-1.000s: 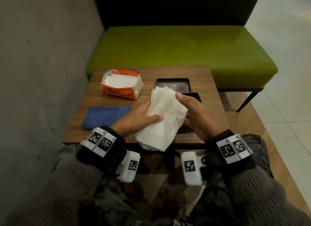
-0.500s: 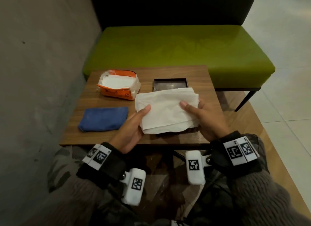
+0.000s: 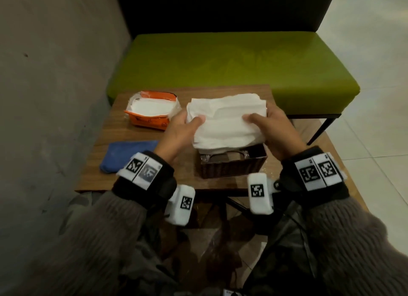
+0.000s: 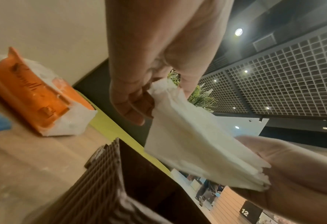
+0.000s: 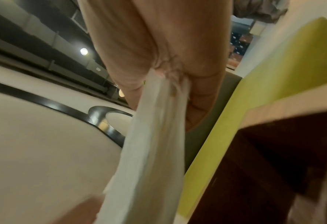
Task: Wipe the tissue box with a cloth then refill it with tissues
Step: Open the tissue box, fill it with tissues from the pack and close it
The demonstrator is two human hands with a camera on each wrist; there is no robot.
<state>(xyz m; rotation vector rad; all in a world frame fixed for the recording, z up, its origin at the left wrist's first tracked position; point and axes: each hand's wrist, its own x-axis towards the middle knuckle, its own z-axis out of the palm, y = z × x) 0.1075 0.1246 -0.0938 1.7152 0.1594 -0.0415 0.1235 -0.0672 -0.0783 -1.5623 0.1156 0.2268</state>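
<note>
A thick stack of white tissues (image 3: pixel 225 121) hangs flat just above the open dark woven tissue box (image 3: pixel 231 166) near the table's front edge. My left hand (image 3: pixel 183 128) grips the stack's left end, thumb on top, fingers underneath. My right hand (image 3: pixel 271 125) grips the right end the same way. In the left wrist view the stack (image 4: pixel 193 144) hovers over the box's open mouth (image 4: pixel 154 174). The right wrist view shows the stack (image 5: pixel 154 144) edge-on beside the box wall (image 5: pixel 269 159). The blue cloth (image 3: pixel 125 154) lies on the table's left.
An opened orange tissue pack (image 3: pixel 152 110) sits at the back left of the small wooden table (image 3: pixel 154 181). A green bench (image 3: pixel 231 64) stands behind it. A grey wall (image 3: pixel 55 86) runs along the left, tiled floor on the right.
Both hands have turned the tissue stack from upright to flat and carried it forward over the open box. The box's lid at the back is now hidden behind the stack.
</note>
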